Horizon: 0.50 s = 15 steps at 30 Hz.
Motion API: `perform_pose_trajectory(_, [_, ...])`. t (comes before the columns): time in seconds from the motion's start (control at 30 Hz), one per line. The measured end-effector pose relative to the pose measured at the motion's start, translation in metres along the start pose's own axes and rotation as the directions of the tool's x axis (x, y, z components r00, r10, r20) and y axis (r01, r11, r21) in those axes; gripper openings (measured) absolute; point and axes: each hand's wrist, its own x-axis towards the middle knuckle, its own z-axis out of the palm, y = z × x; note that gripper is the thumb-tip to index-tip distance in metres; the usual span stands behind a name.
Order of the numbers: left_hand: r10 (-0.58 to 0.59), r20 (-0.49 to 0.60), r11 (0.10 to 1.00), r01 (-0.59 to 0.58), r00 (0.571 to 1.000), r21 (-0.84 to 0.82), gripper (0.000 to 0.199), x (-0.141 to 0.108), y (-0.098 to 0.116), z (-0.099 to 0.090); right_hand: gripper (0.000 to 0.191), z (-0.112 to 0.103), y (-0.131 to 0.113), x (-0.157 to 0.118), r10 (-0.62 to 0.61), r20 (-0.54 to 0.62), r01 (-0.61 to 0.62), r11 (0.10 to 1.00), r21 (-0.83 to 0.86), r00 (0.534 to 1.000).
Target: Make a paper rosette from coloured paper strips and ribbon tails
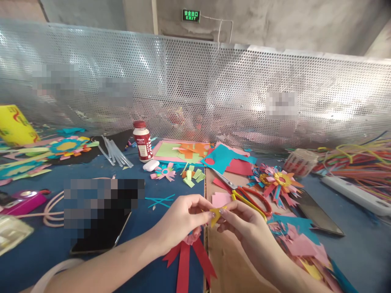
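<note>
Between the fingertips of both hands is a small folded piece of yellow paper (215, 216). My left hand (191, 213) pinches it from the left, my right hand (244, 217) from the right. Below my left hand lies a red paper ribbon rosette (184, 262) with notched tails, its top partly hidden by the hand. Just past my right hand are red-handled scissors (233, 185), blades pointing up and left, and a yellow handle (249, 205) of another tool. A pink paper square (221, 199) lies just behind the fingers.
A brown board (232, 268) lies on the blue table. Paper flowers (279, 181), coloured sheets (224, 158) and paper strips (191, 175) lie farther back. A bottle (142, 142) stands by a white case (151, 165). Phones lie left and right (319, 213). A perforated metal screen (189, 89) closes the back.
</note>
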Motion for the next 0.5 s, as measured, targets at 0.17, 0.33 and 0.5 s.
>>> perform_pose_trajectory(0.17, [0.012, 0.012, 1.0, -0.012, 1.0, 0.0, 0.014, -0.0004, 0.0002, -0.0001, 0.018, -0.0008, 0.0003, 0.0013, -0.008, 0.0, 0.008, 1.0, -0.003, 1.0])
perform_pose_trajectory(0.33, [0.025, 0.022, 1.0, -0.025, 0.999, -0.007, 0.013, -0.0002, -0.0012, -0.0001, 0.018, -0.0009, -0.0006, 0.0016, -0.01, 0.006, 0.01, 1.0, -0.005, 1.0])
perform_pose_trajectory(0.5, [0.028, 0.032, 0.999, -0.026, 0.999, -0.036, 0.013, 0.0002, -0.0047, -0.0003, 0.018, -0.0018, -0.0003, 0.0001, -0.015, -0.011, 0.015, 1.0, -0.022, 1.0])
